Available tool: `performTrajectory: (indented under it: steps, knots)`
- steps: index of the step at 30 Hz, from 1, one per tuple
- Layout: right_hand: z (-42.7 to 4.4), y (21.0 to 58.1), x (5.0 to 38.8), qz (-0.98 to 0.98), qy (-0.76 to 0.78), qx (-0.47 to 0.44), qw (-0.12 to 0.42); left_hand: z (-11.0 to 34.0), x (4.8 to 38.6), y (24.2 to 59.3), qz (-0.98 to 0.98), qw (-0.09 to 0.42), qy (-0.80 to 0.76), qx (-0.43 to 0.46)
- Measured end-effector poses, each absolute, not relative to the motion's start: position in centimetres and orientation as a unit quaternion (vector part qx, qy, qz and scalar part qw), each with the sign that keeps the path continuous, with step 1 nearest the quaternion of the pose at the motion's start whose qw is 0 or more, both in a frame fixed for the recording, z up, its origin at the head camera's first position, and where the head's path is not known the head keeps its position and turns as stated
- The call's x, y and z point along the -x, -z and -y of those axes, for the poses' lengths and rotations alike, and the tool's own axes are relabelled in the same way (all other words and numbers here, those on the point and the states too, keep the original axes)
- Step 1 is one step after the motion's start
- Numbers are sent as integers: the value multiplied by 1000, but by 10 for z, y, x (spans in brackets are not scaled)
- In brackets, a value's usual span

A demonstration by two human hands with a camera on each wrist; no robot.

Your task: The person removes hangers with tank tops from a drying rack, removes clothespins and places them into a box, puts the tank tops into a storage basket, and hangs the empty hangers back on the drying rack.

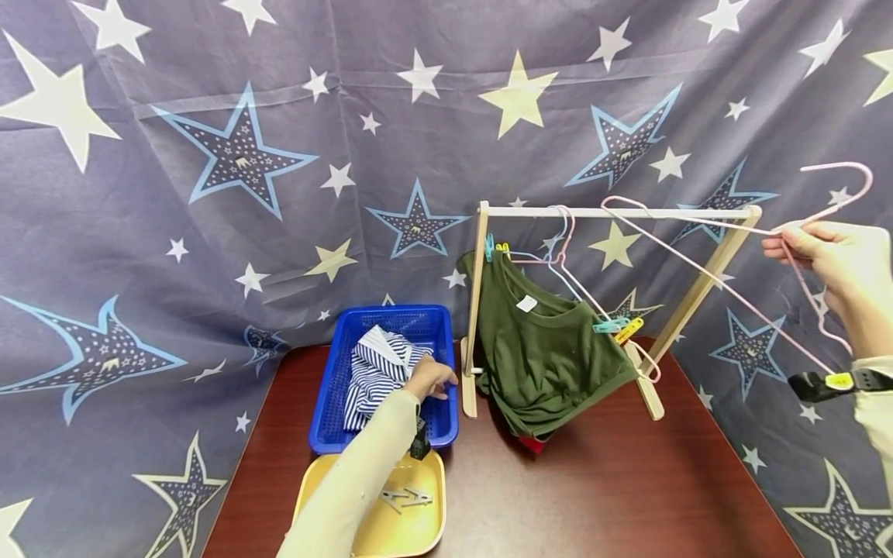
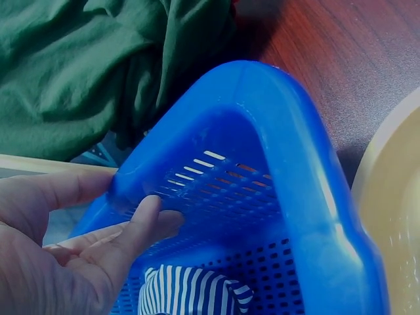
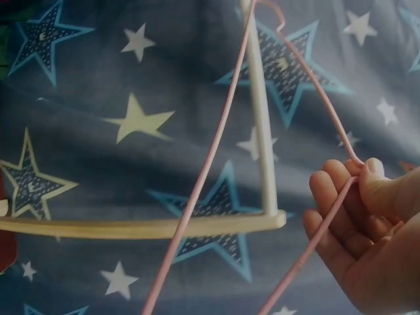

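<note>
My left hand point(image 1: 429, 380) is at the right side of a blue plastic basket point(image 1: 325, 380). In the left wrist view, its fingers point(image 2: 141, 220) are extended, some over the inside of the basket, with one fingertip at the rim. A blue-and-white striped garment point(image 1: 370, 380) lies crumpled in the basket, beside the hand. Off to the right, my right hand point(image 1: 833, 252) pinches a pink clothes hanger point(image 1: 725, 283) near the base of its hook. The hanger is held up in front of the rack's right side, with nothing hung on it.
A wooden rack point(image 1: 656, 212) stands on the brown table point(image 1: 593, 496). From it hangs a dark green top point(image 1: 558, 341) on hangers, with blue clothespins point(image 1: 609, 325) and yellow ones. A yellow tray point(image 1: 418, 535) with grey clothespins point(image 1: 408, 497) sits in front of the basket.
</note>
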State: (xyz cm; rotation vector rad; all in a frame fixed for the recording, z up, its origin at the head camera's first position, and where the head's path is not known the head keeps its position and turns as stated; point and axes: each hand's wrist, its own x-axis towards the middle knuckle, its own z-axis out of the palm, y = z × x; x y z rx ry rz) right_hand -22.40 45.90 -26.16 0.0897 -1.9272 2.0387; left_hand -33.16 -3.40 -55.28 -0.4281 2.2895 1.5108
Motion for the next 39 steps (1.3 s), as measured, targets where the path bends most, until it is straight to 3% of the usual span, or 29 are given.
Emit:
performTrajectory:
  steps: [17, 39]
  knots:
    - [-483, 290, 247, 653, -749, 0, 110, 31, 335, 558, -809, 172, -536, 170]
    - [-449, 299, 285, 772, -631, 20, 75, 31, 335, 561, -810, 168, -535, 171]
